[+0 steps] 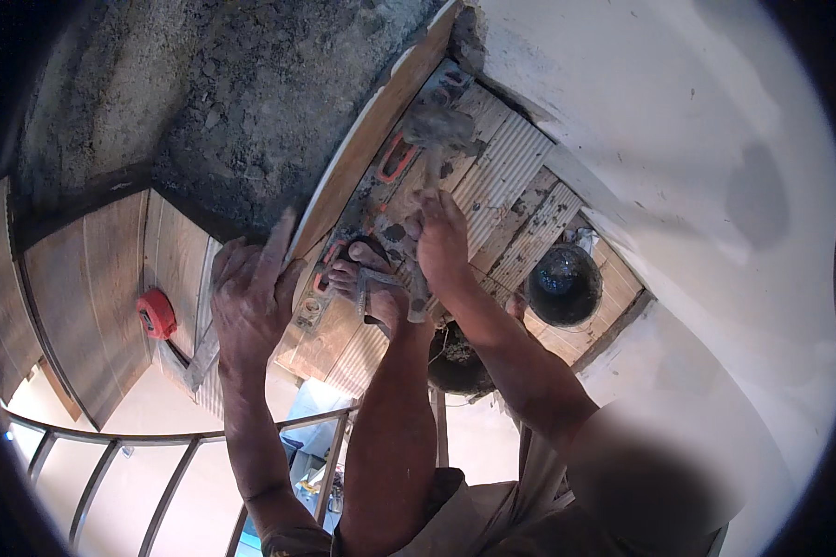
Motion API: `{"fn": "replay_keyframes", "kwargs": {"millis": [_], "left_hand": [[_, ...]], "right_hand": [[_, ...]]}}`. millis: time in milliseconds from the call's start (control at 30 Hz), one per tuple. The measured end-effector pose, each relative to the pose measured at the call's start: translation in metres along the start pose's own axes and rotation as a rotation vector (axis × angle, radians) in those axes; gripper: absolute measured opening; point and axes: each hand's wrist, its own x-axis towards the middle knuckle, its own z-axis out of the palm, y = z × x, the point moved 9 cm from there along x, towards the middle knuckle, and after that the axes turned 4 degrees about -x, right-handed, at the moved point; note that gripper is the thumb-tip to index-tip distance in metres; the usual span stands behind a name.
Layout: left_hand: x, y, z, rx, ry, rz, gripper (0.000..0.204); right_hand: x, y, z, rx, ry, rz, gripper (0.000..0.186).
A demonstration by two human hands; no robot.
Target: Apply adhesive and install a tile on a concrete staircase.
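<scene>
- Along the rim of the dark mortar bed [251, 111], the wood-look tile strip [372, 141] appears to stand on edge, its pale upper side facing the mortar.
- At its lower end, the left hand [246, 299] lies with fingers loosely spread, pinching nothing that shows; whether it presses on the strip, I cannot tell.
- Beside the strip, the right hand [441, 239] is wrapped around the handle of a hammer [438, 127], whose grey head appears over the step below.
- Done, it seems: the strip is up, and the step carries ribbed tiles [509, 176], spattered with mortar.
- Left, judging by the surface: the mortar above the strip has no tile on it; whether the strip is firmly fixed cannot be seen.
- Farther out: a sandalled foot [381, 295], a dark bucket [564, 286] near the wall, and a red tape measure [157, 314] on wood-look tiles [97, 288].
</scene>
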Motion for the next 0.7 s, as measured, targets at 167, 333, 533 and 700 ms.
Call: {"fn": "replay_keyframes", "kwargs": {"millis": [167, 333, 533, 700], "left_hand": [[-0.007, -0.006, 0.006, 0.026, -0.076, 0.069, 0.049], [-0.007, -0.01, -0.002, 0.002, -0.082, 0.041, 0.05], [-0.007, -0.009, 0.006, -0.022, -0.07, 0.04, 0.049], [-0.007, -0.007, 0.003, -0.021, -0.051, 0.079, 0.05]], "right_hand": [[-0.007, -0.04, -0.028, 0.052, -0.033, 0.09, 0.028], [0.014, -0.157, -0.07, -0.504, 0.009, -0.36, 0.048], [0.041, -0.247, -0.059, -0.812, 0.002, -1.034, 0.045], [0.045, -0.249, -0.055, -0.858, -0.06, -0.949, 0.04]]}}
